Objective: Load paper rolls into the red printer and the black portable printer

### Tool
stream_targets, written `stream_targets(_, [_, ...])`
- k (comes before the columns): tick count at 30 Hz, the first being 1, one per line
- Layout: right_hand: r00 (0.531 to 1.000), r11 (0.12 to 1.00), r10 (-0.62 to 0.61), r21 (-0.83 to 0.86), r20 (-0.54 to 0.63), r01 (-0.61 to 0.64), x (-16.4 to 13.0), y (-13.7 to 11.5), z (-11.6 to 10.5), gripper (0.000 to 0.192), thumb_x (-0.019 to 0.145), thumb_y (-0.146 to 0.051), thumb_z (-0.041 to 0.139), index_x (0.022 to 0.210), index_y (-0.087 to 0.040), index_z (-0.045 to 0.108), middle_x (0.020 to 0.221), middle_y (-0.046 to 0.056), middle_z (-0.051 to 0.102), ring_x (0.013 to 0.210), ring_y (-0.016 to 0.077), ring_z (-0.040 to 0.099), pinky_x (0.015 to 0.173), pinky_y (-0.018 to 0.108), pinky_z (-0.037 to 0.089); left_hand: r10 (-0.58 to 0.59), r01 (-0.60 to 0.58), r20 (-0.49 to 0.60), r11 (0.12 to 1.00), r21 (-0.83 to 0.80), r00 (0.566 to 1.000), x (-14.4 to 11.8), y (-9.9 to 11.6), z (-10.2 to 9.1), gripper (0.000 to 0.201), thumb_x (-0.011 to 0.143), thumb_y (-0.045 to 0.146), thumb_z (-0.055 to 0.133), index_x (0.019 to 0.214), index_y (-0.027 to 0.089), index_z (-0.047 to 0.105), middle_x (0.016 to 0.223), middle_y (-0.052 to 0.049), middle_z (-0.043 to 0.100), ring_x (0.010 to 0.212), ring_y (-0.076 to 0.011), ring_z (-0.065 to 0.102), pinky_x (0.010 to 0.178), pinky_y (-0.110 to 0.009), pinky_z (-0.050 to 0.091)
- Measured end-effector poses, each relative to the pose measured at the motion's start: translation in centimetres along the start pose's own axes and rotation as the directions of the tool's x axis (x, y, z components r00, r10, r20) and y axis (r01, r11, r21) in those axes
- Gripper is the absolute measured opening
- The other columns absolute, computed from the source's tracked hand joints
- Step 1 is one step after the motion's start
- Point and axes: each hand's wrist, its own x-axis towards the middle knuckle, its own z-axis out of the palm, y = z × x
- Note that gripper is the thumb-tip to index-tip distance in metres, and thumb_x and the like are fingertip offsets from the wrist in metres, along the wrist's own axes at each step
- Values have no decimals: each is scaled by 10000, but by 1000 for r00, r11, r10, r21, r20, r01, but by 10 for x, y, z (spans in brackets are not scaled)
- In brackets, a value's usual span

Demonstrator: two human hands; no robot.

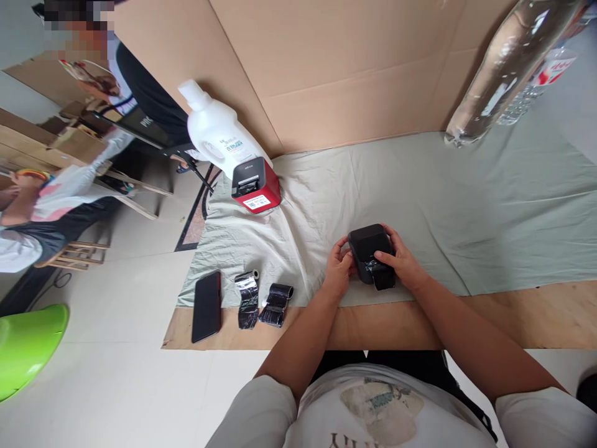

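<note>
A small black box-shaped device [368, 247] with a shiny black strip at its near end sits on the pale green cloth [466, 205] near the table's front edge. My left hand [338, 269] grips its left side with the fingers curled against it. My right hand [402, 260] wraps over its right side and top, thumb on the shiny strip. Both hands hold the device just above or on the cloth; I cannot tell which.
A red and black label printer [254, 185] and a white jug [219, 132] stand at the back left. Near the front left lie a black phone [206, 306] and two black ribbon rolls [247, 298] [276, 305]. Cardboard walls stand behind, clear bottles [501, 68] at back right. People sit at far left.
</note>
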Motion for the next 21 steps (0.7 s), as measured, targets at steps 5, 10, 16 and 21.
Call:
stream_targets(5, [984, 993, -81, -68, 158, 93, 0, -12, -7, 1011, 686, -578, 774, 1532, -313, 288, 1505, 100, 459, 1386, 314, 440, 1148, 509, 373, -6, 6, -77, 1000, -2, 997, 3, 0, 0, 712, 661, 470, 801, 1272, 216, 537, 669, 60, 588, 511, -75, 513, 538, -209, 420])
stream_targets(10, [984, 981, -106, -145, 146, 127, 4, -15, -18, 876, 722, -612, 725, 1474, -303, 401, 1405, 93, 554, 1275, 302, 537, 1061, 476, 449, 11, -7, -57, 997, 76, 998, 3, -4, -2, 670, 694, 470, 765, 1276, 210, 558, 679, 52, 594, 507, -76, 485, 522, -210, 383])
stream_targets(16, [967, 893, -212, -430, -143, 132, 19, 1, -29, 585, 836, -784, 415, 845, -237, 622, 813, 53, 639, 846, 243, 604, 787, 400, 499, 118, -119, 24, 943, 311, 993, -6, -2, -2, 478, 780, 358, 668, 1222, 184, 615, 741, 10, 660, 560, -97, 500, 589, -246, 408])
stream_targets(21, [930, 655, -322, -751, -178, 83, 25, 11, -27, 631, 891, -761, 273, 632, -239, 517, 669, 58, 555, 780, 241, 557, 722, 368, 443, 271, -197, -48, 801, 565, 961, -10, 3, -1, 281, 822, 256, 581, 1087, 202, 655, 865, -31, 699, 781, -178, 618, 766, -323, 485])
